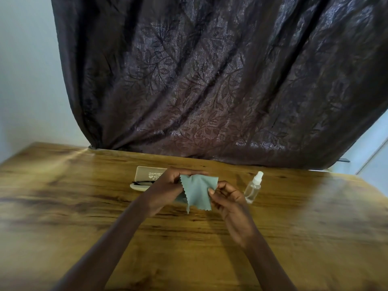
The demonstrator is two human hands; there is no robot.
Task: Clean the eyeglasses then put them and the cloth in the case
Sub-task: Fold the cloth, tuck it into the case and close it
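Note:
A grey-green cleaning cloth (pixel 198 192) with zigzag edges hangs between my two hands above the wooden table (pixel 84 206). My left hand (pixel 168 185) pinches its upper left edge. My right hand (pixel 227 198) pinches its right edge between thumb and fingers. Behind my left hand a beige eyeglass case (pixel 147 175) lies open, its lid up with printed text inside. A dark temple of the eyeglasses (pixel 141 182) shows in the case's bottom half; the rest is hidden by my left hand.
A small clear spray bottle (pixel 253 187) with a white nozzle stands just right of my right hand. A dark patterned curtain (pixel 210 80) hangs behind the table's far edge. A pale wall shows at left.

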